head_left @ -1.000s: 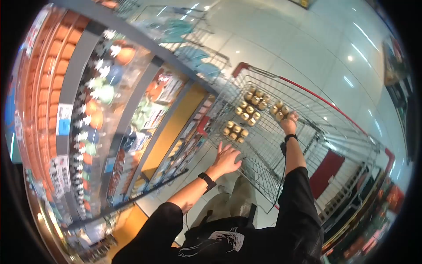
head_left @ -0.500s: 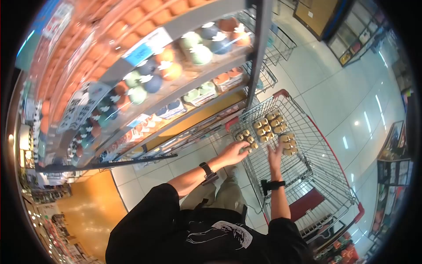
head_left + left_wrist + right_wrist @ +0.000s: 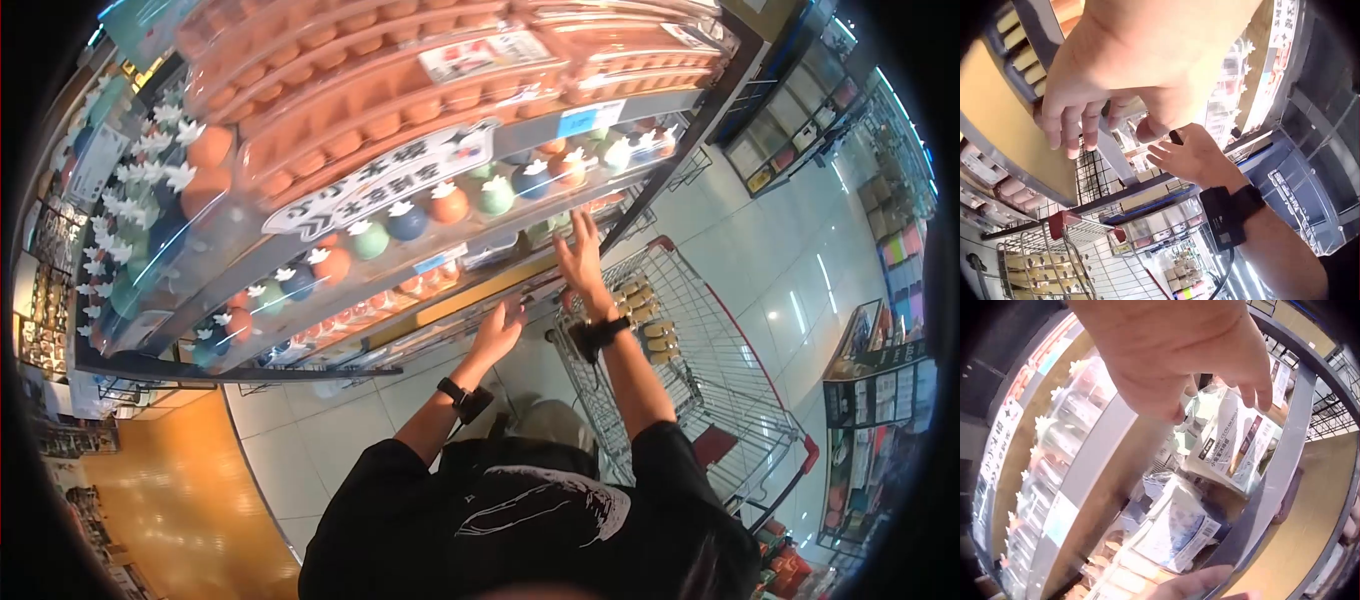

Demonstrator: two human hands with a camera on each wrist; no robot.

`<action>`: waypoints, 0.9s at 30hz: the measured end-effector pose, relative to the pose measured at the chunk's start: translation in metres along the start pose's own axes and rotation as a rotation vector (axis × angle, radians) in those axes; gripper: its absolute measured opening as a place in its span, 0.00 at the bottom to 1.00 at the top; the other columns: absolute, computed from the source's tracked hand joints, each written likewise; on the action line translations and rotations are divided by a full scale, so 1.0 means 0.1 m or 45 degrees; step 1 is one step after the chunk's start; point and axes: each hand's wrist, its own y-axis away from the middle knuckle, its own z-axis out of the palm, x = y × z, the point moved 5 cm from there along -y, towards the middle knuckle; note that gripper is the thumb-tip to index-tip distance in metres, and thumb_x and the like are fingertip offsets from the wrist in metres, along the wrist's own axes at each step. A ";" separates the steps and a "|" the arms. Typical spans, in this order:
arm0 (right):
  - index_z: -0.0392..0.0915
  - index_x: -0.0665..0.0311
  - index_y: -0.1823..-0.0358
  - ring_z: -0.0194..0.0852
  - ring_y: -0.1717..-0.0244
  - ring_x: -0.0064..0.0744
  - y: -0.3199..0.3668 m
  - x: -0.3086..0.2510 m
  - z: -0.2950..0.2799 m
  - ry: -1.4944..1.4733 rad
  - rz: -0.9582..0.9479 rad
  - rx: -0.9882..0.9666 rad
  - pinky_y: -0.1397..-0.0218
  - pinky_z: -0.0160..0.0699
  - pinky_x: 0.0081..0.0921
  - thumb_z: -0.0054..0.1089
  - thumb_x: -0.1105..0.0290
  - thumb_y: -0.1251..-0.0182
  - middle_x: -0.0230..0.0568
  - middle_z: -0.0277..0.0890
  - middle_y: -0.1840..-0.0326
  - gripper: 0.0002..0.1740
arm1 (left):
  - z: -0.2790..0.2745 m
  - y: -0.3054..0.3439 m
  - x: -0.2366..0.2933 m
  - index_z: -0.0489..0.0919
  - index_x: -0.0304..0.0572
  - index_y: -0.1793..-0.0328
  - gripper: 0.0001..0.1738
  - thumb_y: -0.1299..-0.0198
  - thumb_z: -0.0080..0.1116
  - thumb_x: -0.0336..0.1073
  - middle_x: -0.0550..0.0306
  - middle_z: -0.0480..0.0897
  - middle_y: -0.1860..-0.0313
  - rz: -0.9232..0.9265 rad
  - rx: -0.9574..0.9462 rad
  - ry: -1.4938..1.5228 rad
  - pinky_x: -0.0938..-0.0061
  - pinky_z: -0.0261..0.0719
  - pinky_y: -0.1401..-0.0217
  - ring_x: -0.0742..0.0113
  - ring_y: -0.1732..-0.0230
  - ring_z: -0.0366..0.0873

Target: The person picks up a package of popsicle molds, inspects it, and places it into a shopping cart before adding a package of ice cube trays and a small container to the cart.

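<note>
My right hand (image 3: pixel 582 262) reaches to the shelf, its fingers extended in the head view. In the right wrist view, its fingertips are right over a clear-wrapped pale green pack (image 3: pixel 1225 447) with a white printed label. Beside that lies a blue-and-white wrapped pack (image 3: pixel 1175 528) on the same shelf. My left hand (image 3: pixel 497 335) hangs lower and to the left, in front of the shelf. Its fingers are relaxed and hold nothing in the left wrist view. Several packs of yellowish capped items (image 3: pixel 657 337) sit in the cart, partly hidden by my right forearm.
The wire shopping cart (image 3: pixel 735 345) with red trim stands at my right, close to the shelf's end. Above my hands, rows of coloured round items (image 3: pixel 497 195) with white tops line one shelf, and orange trays (image 3: pixel 400 110) are stacked higher. A grey shelf post (image 3: pixel 690 150) rises beyond.
Both hands have left the packs in the cart. The right hand has moved up and left to the shelf; the left has drawn back toward the shelf front. The view has turned toward the shelf.
</note>
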 end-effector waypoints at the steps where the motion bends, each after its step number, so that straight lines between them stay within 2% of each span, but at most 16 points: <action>1: 0.60 0.66 0.28 0.56 0.30 0.68 -0.04 -0.03 0.00 -0.022 0.032 -0.004 0.27 0.60 0.46 0.59 0.69 0.35 0.70 0.56 0.30 0.34 | -0.04 -0.02 -0.11 0.70 0.37 0.34 0.25 0.35 0.57 0.38 0.48 0.83 0.45 0.005 -0.019 -0.040 0.69 0.76 0.42 0.58 0.43 0.81; 2: 0.61 0.66 0.30 0.58 0.32 0.69 -0.08 -0.06 -0.02 -0.043 0.057 0.001 0.29 0.62 0.46 0.60 0.69 0.35 0.70 0.58 0.32 0.33 | -0.05 0.03 -0.21 0.70 0.37 0.34 0.25 0.35 0.57 0.38 0.48 0.83 0.45 0.002 -0.028 -0.030 0.69 0.76 0.42 0.58 0.43 0.81; 3: 0.62 0.66 0.32 0.64 0.39 0.70 -0.12 -0.10 -0.04 -0.003 0.084 0.030 0.35 0.67 0.48 0.62 0.68 0.36 0.69 0.62 0.37 0.32 | -0.09 0.06 -0.18 0.71 0.37 0.34 0.25 0.35 0.57 0.38 0.48 0.83 0.45 -0.024 -0.038 0.012 0.70 0.77 0.44 0.59 0.44 0.81; 4: 0.62 0.66 0.32 0.64 0.39 0.70 -0.16 -0.13 -0.04 0.006 0.073 0.045 0.35 0.67 0.48 0.62 0.68 0.36 0.69 0.62 0.37 0.32 | -0.12 0.05 -0.14 0.71 0.37 0.34 0.25 0.35 0.57 0.38 0.49 0.83 0.45 -0.041 -0.046 0.052 0.70 0.77 0.45 0.60 0.45 0.82; 5: 0.62 0.66 0.32 0.65 0.42 0.69 -0.19 -0.11 -0.02 0.033 0.176 0.050 0.38 0.69 0.48 0.63 0.67 0.37 0.69 0.63 0.40 0.33 | -0.12 0.01 -0.26 0.70 0.37 0.33 0.26 0.35 0.58 0.38 0.49 0.82 0.46 0.067 -0.055 0.034 0.70 0.78 0.47 0.61 0.48 0.82; 7: 0.60 0.64 0.31 0.69 0.46 0.68 -0.22 0.00 0.04 0.091 0.298 0.057 0.44 0.73 0.48 0.66 0.67 0.39 0.69 0.64 0.45 0.36 | -0.17 0.03 -0.20 0.70 0.36 0.33 0.26 0.34 0.58 0.39 0.48 0.83 0.46 0.036 -0.111 0.078 0.70 0.78 0.48 0.61 0.49 0.82; 12: 0.61 0.65 0.31 0.68 0.46 0.67 -0.22 0.03 0.10 0.175 0.236 0.185 0.42 0.71 0.46 0.65 0.71 0.40 0.68 0.64 0.45 0.36 | -0.23 0.05 -0.14 0.70 0.36 0.33 0.25 0.34 0.57 0.39 0.48 0.83 0.47 -0.030 -0.189 0.062 0.70 0.77 0.45 0.62 0.48 0.82; 14: 0.61 0.65 0.31 0.68 0.46 0.65 -0.20 0.05 0.10 0.109 0.078 0.254 0.42 0.71 0.46 0.65 0.72 0.40 0.67 0.64 0.45 0.35 | -0.19 -0.04 -0.27 0.71 0.37 0.34 0.24 0.34 0.57 0.38 0.49 0.83 0.48 -0.032 -0.183 0.029 0.71 0.77 0.46 0.62 0.48 0.81; 15: 0.70 0.69 0.43 0.71 0.48 0.59 -0.18 0.01 0.06 0.101 0.060 0.330 0.43 0.70 0.45 0.61 0.71 0.39 0.58 0.72 0.49 0.23 | -0.17 -0.07 -0.31 0.71 0.37 0.35 0.23 0.34 0.57 0.37 0.50 0.83 0.49 -0.056 -0.175 0.049 0.71 0.77 0.46 0.63 0.48 0.81; 18: 0.72 0.69 0.48 0.73 0.49 0.55 -0.15 -0.02 -0.06 0.063 0.167 0.365 0.45 0.72 0.43 0.62 0.69 0.36 0.56 0.73 0.49 0.18 | -0.16 -0.08 -0.40 0.72 0.37 0.36 0.22 0.34 0.56 0.36 0.51 0.83 0.50 -0.109 -0.201 0.102 0.71 0.77 0.46 0.64 0.49 0.81; 20: 0.73 0.69 0.51 0.73 0.50 0.53 -0.10 -0.08 -0.13 0.032 0.250 0.416 0.46 0.72 0.42 0.63 0.66 0.35 0.54 0.73 0.52 0.17 | -0.15 -0.10 -0.35 0.72 0.37 0.36 0.21 0.34 0.56 0.35 0.52 0.83 0.50 -0.139 -0.228 0.142 0.71 0.77 0.46 0.65 0.50 0.81; 22: 0.73 0.69 0.53 0.73 0.52 0.52 -0.08 -0.13 -0.22 -0.068 0.239 0.490 0.47 0.72 0.41 0.63 0.65 0.35 0.53 0.73 0.55 0.16 | -0.17 -0.13 -0.23 0.72 0.35 0.37 0.21 0.34 0.56 0.35 0.54 0.83 0.51 -0.025 -0.195 0.178 0.73 0.77 0.47 0.68 0.52 0.81; 23: 0.73 0.69 0.54 0.72 0.53 0.52 -0.07 -0.18 -0.28 -0.016 0.173 0.529 0.47 0.72 0.41 0.63 0.64 0.35 0.51 0.72 0.58 0.16 | -0.15 -0.15 -0.20 0.72 0.33 0.38 0.21 0.34 0.56 0.36 0.54 0.82 0.51 -0.044 -0.193 0.264 0.74 0.77 0.48 0.70 0.54 0.80; 27: 0.73 0.67 0.55 0.71 0.56 0.53 0.11 -0.25 -0.46 0.028 0.126 0.472 0.51 0.72 0.41 0.65 0.65 0.37 0.51 0.70 0.56 0.16 | -0.12 -0.17 0.00 0.70 0.33 0.34 0.26 0.35 0.59 0.38 0.51 0.82 0.48 -0.089 -0.218 0.326 0.70 0.76 0.43 0.65 0.49 0.80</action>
